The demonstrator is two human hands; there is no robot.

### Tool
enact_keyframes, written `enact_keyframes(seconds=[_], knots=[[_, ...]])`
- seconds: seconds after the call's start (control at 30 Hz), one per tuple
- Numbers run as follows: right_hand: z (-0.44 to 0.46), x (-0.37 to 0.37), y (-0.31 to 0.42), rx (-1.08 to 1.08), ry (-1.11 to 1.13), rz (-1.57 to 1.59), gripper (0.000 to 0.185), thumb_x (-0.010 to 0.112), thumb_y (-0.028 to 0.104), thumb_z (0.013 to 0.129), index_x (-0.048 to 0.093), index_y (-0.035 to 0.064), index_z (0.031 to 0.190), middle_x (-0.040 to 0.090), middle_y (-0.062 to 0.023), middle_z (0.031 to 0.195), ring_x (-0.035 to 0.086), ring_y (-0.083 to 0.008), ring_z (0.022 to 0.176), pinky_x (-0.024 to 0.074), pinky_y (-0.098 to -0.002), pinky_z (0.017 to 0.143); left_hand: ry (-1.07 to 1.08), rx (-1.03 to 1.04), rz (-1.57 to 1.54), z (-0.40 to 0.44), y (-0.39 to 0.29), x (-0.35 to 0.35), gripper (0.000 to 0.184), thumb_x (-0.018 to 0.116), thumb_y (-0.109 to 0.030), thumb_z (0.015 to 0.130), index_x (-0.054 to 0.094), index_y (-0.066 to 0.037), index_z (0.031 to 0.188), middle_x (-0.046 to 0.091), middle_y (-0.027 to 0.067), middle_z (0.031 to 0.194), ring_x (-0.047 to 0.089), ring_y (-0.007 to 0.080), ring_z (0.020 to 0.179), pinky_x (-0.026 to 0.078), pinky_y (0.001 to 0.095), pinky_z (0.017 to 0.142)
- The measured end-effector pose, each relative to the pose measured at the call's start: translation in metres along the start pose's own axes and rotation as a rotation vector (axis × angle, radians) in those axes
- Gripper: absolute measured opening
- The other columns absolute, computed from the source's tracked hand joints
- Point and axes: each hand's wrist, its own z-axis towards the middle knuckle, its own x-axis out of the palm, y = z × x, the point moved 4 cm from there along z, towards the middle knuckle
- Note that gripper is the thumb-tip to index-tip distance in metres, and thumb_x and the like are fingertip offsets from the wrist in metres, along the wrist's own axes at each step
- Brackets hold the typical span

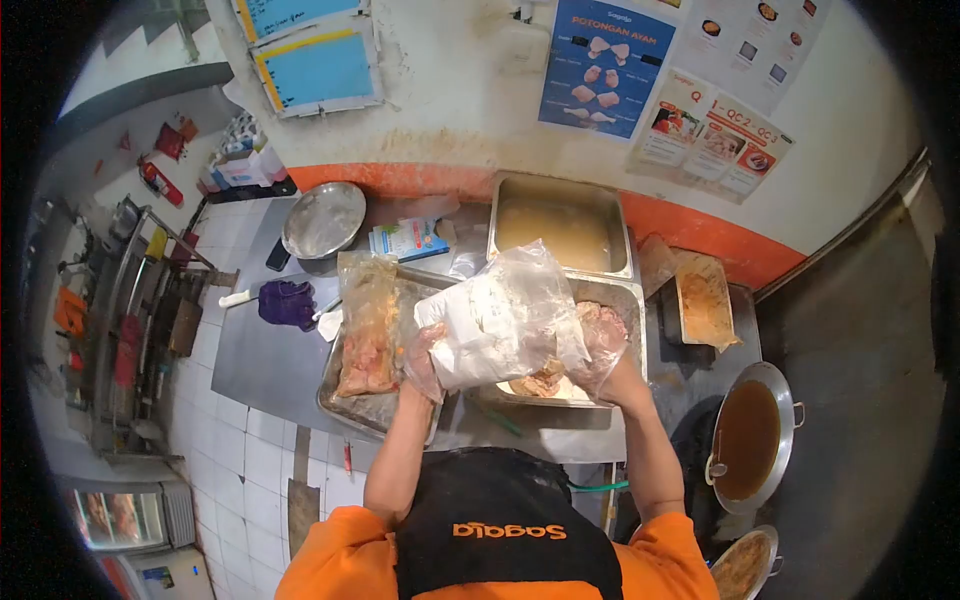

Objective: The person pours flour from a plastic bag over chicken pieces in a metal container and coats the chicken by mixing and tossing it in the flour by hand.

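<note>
A clear plastic bag of white flour point(490, 315) is held tilted between my two hands, above a steel pan point(643, 330) with white flour and battered pieces point(540, 380) in it. My left hand point(428, 362), in a clear plastic glove, grips the bag's left end. At its right end, my right hand point(602, 345) is closed on the plastic; its glove looks caked with flour. Left of the bag, a plastic bag of raw meat point(370, 345), probably chicken, lies on a metal tray point(412, 425). The bag of flour hides part of the pan.
Behind the pan stands a deep steel container of cloudy liquid point(555, 235). A metal bowl point(323, 220), a blue-white box point(408, 240), a purple cloth point(287, 304) and a white-handled knife point(238, 298) are at left. Woks of brown oil point(750, 440) and a crumb-lined container point(705, 305) stand at right.
</note>
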Motion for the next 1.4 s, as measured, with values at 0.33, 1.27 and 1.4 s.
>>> enact_keyframes(seconds=[0.33,1.27,1.4], knots=[[-0.009,0.041,-0.035,0.551,-0.246,0.835,0.031,0.073,0.013,0.082,0.060,0.0011,0.108,0.065,-0.0034,0.095,0.062,-0.0153,0.087,0.0503,-0.0333,0.077,-0.037,0.040,-0.014,0.022,0.023,-0.058,0.051,0.063,-0.020,0.082,0.054,0.006,0.124,0.063,0.0180,0.117,0.065,0.0297,0.103,0.054,0.0439,0.091],[-0.018,0.101,-0.081,0.716,0.154,0.811,0.047,0.062,0.012,0.090,0.050,0.0008,0.134,0.060,-0.0083,0.122,0.055,-0.0179,0.111,0.0444,-0.0314,0.095,-0.152,0.036,0.196,0.034,0.021,-0.077,0.034,0.066,-0.020,0.081,0.066,0.002,0.107,0.069,0.0134,0.102,0.067,0.0247,0.098,0.053,0.0376,0.090],[0.025,0.057,-0.051,0.499,0.028,0.890,0.045,0.063,0.006,0.089,0.052,0.0006,0.133,0.060,-0.0038,0.122,0.058,-0.0137,0.106,0.0476,-0.0298,0.091,-0.062,-0.135,-0.043,0.033,0.017,-0.052,0.044,0.064,-0.022,0.080,0.061,0.003,0.116,0.067,0.0155,0.111,0.067,0.0286,0.100,0.055,0.0427,0.090]])
